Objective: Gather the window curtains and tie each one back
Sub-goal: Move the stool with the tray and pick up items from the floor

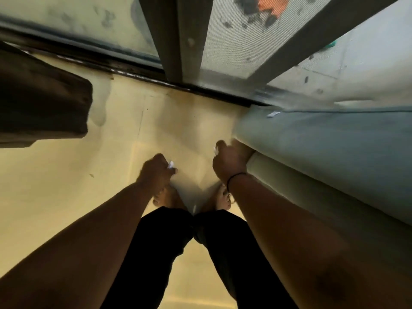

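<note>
Down at the far left of the frame we see a dark brown curtain (40, 101), its gathered lower end hanging just above the yellowish floor (55, 197) at the upper left. Beside it, a grey stain runs down the floor near the window track (138, 73), which crosses the frame diagonally from the upper left toward the right centre.

Moving toward the middle, our left hand (157, 169) reaches forward just left of centre, fingers curled into a fist around a small white thing (171, 164) that peeks out at the knuckles; we cannot tell what that thing is. Below it our bare feet (169, 199) stand on the floor, with black trousers (169, 246) filling the lower middle of the frame.

Above, at the top centre, a dark window frame post (176, 36) rises from the track, with a mesh screen (236, 41) to its right through which an orange and dark blurred shape shows.

Right of centre, our right hand (228, 160) is curled too, with a bit of white showing at the fingertips, and it rests against the edge of the pale grey-green curtain (334, 148). We cannot tell whether it grips the fabric itself or only the white piece. A thin black band (236, 178) circles that wrist.

The pale curtain fills the right side of the frame in long folds, running from the window track down to the lower right, touching our right forearm along its length.
</note>
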